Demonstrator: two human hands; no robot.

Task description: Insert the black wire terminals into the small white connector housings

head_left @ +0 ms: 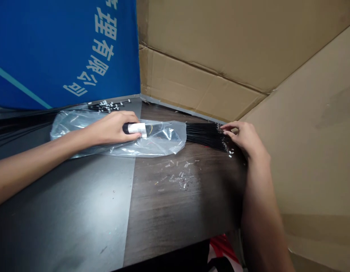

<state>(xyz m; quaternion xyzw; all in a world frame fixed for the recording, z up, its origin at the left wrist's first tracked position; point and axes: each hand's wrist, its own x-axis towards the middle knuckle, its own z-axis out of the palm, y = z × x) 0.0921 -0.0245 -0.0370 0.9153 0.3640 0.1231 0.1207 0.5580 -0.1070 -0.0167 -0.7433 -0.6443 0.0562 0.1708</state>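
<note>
A bundle of thin black wires (205,135) sticks out of a clear plastic bag (166,145) lying on the table. My left hand (118,126) is closed around the bagged part of the bundle, beside a white label (137,130). At the bundle's right end, my right hand (244,138) has its thumb and forefinger curled close together at the small metal wire tips. Whether a single wire is between those fingertips is too small to tell. A few small white pieces (231,153) lie just below the tips.
Small clear tube pieces (182,177) are scattered on the dark wood table (163,223). More black wires with white connectors (107,105) lie behind the bag. A grey mat (87,211) covers the table's left. Cardboard (203,83) and a blue panel (64,45) stand behind.
</note>
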